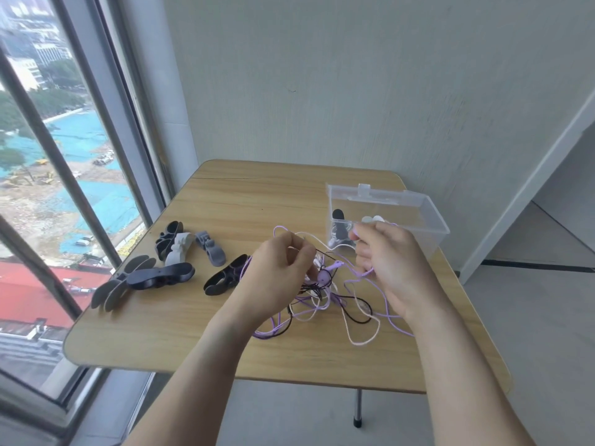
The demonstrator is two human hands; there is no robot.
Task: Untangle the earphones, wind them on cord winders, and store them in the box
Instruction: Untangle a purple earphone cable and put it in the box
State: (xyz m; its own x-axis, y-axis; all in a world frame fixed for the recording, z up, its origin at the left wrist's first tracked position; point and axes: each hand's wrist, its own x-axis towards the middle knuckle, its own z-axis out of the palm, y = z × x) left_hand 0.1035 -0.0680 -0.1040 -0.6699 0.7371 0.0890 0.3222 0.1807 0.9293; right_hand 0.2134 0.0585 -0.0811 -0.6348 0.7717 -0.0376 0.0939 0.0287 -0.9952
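Fingers of both our hands are curling round cords: our left hand [283, 268] is pinching a white and a dark strand up off the knot, and our right hand [384, 252] is gripping purple cord, with pale earbuds [372, 219] poking out above its knuckles.

Going big to small. We are working over the wooden table [225, 333], which is carrying everything. The clear box [431, 217] is sitting open at the far right, just behind our right hand; something dark and grey is already lying inside it, which we are reading as one wound set, though the plastic is blurring it. The tangle of earphones [325, 304] is lying between and below our hands, purple, white and black cords all looping through each other, partly lifted, partly resting on the table. The cord winders [180, 262] are lying in a loose group to the left, black, grey and white, none with cord on them as far as we are seeing; the nearest black one is just beside our left wrist.

Progress, as we are judging it: early. Possibly one set stored. We are in the untangling step, no strand is looking fully freed, so separating, winding and boxing are all remaining for these cords.
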